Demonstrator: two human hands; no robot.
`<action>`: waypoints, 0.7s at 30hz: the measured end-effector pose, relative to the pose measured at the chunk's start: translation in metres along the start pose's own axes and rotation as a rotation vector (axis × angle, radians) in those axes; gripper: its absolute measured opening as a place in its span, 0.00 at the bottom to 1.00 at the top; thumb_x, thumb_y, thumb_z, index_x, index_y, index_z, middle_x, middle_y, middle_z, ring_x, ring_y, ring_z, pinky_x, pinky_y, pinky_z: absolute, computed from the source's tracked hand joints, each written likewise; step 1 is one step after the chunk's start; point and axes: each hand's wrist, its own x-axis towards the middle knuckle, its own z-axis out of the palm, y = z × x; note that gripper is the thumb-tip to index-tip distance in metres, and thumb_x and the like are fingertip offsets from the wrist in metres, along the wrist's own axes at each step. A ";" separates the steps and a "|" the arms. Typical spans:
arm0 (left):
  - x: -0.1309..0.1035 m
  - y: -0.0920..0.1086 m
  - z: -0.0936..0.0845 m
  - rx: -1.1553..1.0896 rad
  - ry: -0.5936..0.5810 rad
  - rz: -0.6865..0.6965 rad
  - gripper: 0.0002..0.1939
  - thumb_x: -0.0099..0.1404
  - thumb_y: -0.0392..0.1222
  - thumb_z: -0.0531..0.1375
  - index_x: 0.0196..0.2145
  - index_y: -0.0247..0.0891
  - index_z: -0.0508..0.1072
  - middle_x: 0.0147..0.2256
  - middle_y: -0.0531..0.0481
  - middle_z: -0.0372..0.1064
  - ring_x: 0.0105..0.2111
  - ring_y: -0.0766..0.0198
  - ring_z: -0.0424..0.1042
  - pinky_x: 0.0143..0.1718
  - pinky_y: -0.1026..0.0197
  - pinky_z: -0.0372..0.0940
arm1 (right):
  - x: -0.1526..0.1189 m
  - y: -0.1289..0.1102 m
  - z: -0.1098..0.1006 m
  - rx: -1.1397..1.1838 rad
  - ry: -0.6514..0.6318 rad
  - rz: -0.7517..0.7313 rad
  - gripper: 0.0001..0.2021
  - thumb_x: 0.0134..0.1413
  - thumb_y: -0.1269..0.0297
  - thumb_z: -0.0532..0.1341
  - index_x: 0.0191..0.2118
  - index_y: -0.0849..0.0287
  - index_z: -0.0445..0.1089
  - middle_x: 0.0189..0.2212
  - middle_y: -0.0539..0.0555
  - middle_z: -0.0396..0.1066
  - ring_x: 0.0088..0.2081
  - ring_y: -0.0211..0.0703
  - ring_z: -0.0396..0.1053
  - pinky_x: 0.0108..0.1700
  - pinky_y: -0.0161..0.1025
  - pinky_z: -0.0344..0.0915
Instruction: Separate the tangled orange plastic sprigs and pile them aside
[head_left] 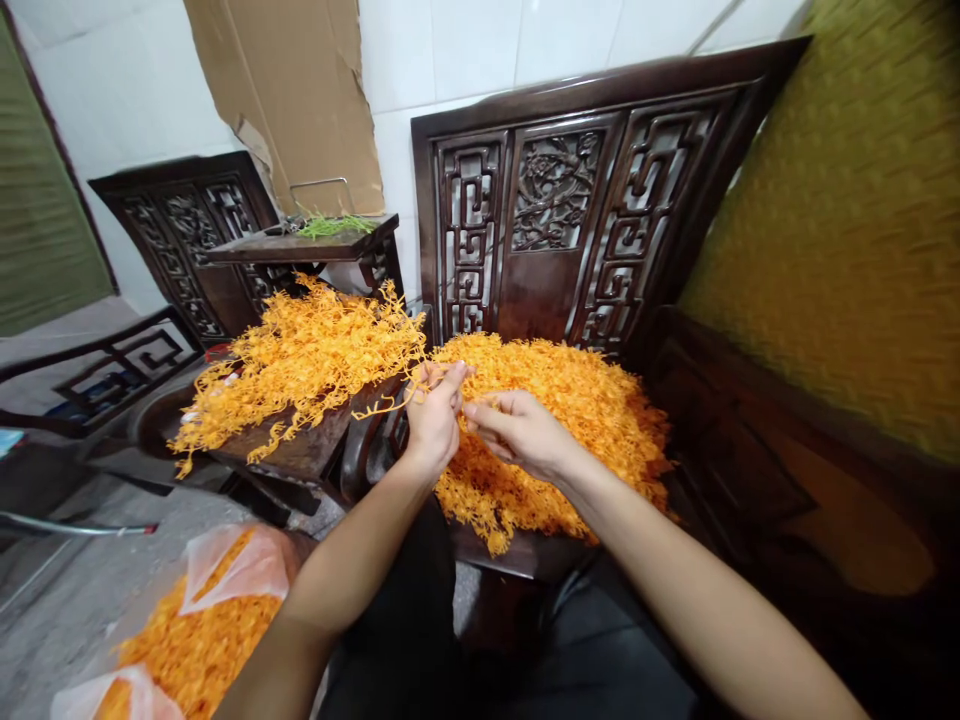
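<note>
Two bare hands meet near the center. The left hand point(435, 425) pinches a thin orange strand point(381, 408) between thumb and fingers, its loose end trailing toward nine o'clock. The right hand point(519, 432), just beside it at four o'clock, has thumb and fingers pressed together; whether they grip anything is too small to tell. Behind both hands, a big orange heap point(562, 420) covers a dark wooden seat point(525, 553). From the hands, a second heap point(315, 350) lies at ten o'clock on a dark tabletop point(300, 452), an open plastic bag point(251, 570) of orange pieces at eight, green stems point(335, 226) between ten and eleven, and a carved chair back point(544, 255) at twelve to one.
</note>
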 end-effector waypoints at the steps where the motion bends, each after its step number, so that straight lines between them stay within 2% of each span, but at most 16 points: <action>1: 0.005 0.001 0.000 -0.008 0.031 0.047 0.29 0.49 0.42 0.75 0.25 0.39 0.55 0.22 0.58 0.65 0.18 0.77 0.57 0.19 0.69 0.45 | -0.004 -0.001 0.004 -0.085 -0.132 0.058 0.20 0.55 0.46 0.65 0.28 0.60 0.70 0.10 0.42 0.56 0.12 0.30 0.50 0.16 0.30 0.46; 3: 0.012 0.003 -0.001 -0.024 0.059 0.123 0.28 0.53 0.43 0.73 0.26 0.39 0.53 0.28 0.55 0.71 0.17 0.79 0.54 0.18 0.69 0.42 | -0.010 0.000 0.011 -0.309 -0.396 0.149 0.16 0.58 0.52 0.63 0.29 0.62 0.73 0.13 0.45 0.63 0.13 0.31 0.58 0.17 0.30 0.53; 4: 0.014 0.003 -0.001 -0.023 0.042 0.137 0.28 0.54 0.43 0.73 0.26 0.39 0.53 0.29 0.55 0.72 0.18 0.79 0.55 0.18 0.69 0.42 | -0.011 0.001 0.012 -0.414 -0.479 0.181 0.14 0.58 0.55 0.61 0.30 0.62 0.74 0.15 0.47 0.66 0.15 0.33 0.62 0.19 0.30 0.56; 5: 0.014 0.003 -0.001 -0.011 0.006 0.134 0.28 0.54 0.43 0.73 0.26 0.39 0.53 0.29 0.54 0.71 0.19 0.78 0.58 0.18 0.69 0.43 | -0.010 0.003 0.010 -0.493 -0.502 0.202 0.13 0.58 0.58 0.60 0.31 0.62 0.74 0.17 0.48 0.69 0.17 0.34 0.65 0.20 0.31 0.59; 6: 0.012 0.002 -0.001 0.011 -0.043 0.119 0.27 0.54 0.43 0.73 0.26 0.39 0.54 0.28 0.54 0.71 0.21 0.76 0.62 0.19 0.69 0.45 | -0.006 0.006 0.005 -0.540 -0.467 0.220 0.11 0.58 0.61 0.59 0.32 0.62 0.75 0.20 0.50 0.72 0.18 0.35 0.68 0.21 0.32 0.60; 7: 0.009 0.000 -0.002 0.037 -0.093 0.096 0.27 0.54 0.44 0.73 0.26 0.39 0.55 0.28 0.54 0.70 0.23 0.74 0.66 0.20 0.69 0.47 | -0.001 0.009 -0.003 -0.563 -0.394 0.234 0.10 0.57 0.62 0.59 0.35 0.62 0.75 0.24 0.52 0.74 0.20 0.36 0.69 0.21 0.32 0.62; 9: 0.001 -0.002 -0.004 0.079 -0.178 0.032 0.27 0.52 0.45 0.74 0.25 0.38 0.56 0.26 0.54 0.68 0.27 0.71 0.71 0.21 0.69 0.50 | 0.012 0.014 -0.028 -0.604 -0.158 0.207 0.13 0.57 0.62 0.58 0.42 0.62 0.76 0.29 0.54 0.77 0.22 0.39 0.70 0.23 0.35 0.64; 12: -0.009 -0.003 -0.007 0.103 -0.300 -0.128 0.28 0.49 0.47 0.76 0.23 0.37 0.58 0.26 0.54 0.67 0.25 0.72 0.69 0.21 0.68 0.49 | 0.036 0.021 -0.070 -0.797 0.350 -0.042 0.15 0.62 0.57 0.56 0.43 0.61 0.75 0.34 0.58 0.76 0.31 0.45 0.72 0.36 0.43 0.69; 14: -0.013 -0.003 -0.008 0.111 -0.372 -0.230 0.28 0.48 0.46 0.77 0.22 0.37 0.59 0.25 0.53 0.68 0.23 0.72 0.66 0.20 0.67 0.47 | 0.051 0.025 -0.090 -0.988 0.687 -0.209 0.18 0.63 0.52 0.56 0.44 0.62 0.75 0.39 0.63 0.75 0.41 0.52 0.72 0.47 0.49 0.68; 15: -0.014 -0.003 -0.008 0.113 -0.395 -0.263 0.27 0.47 0.46 0.77 0.22 0.37 0.60 0.25 0.52 0.69 0.22 0.73 0.65 0.20 0.67 0.46 | 0.059 0.028 -0.096 -1.076 0.806 -0.251 0.20 0.64 0.50 0.57 0.47 0.63 0.74 0.44 0.65 0.73 0.46 0.55 0.70 0.51 0.51 0.66; 16: -0.014 -0.003 -0.009 0.113 -0.411 -0.287 0.27 0.47 0.46 0.77 0.23 0.37 0.60 0.25 0.51 0.69 0.21 0.73 0.63 0.20 0.67 0.45 | 0.067 0.032 -0.100 -1.161 0.879 -0.260 0.23 0.63 0.48 0.57 0.52 0.63 0.72 0.48 0.68 0.70 0.50 0.58 0.69 0.54 0.53 0.65; 18: -0.013 -0.003 -0.011 0.102 -0.430 -0.326 0.26 0.47 0.47 0.77 0.24 0.38 0.62 0.25 0.52 0.71 0.19 0.75 0.59 0.19 0.67 0.44 | 0.082 0.042 -0.103 -1.315 0.884 -0.197 0.30 0.64 0.45 0.56 0.62 0.62 0.66 0.58 0.71 0.64 0.58 0.63 0.63 0.58 0.57 0.60; 21: -0.010 -0.003 -0.017 0.090 -0.463 -0.393 0.26 0.46 0.48 0.77 0.28 0.38 0.63 0.23 0.55 0.71 0.16 0.78 0.54 0.18 0.68 0.42 | 0.098 0.058 -0.103 -1.460 0.637 0.073 0.31 0.68 0.46 0.51 0.67 0.61 0.61 0.68 0.72 0.52 0.69 0.73 0.47 0.65 0.69 0.44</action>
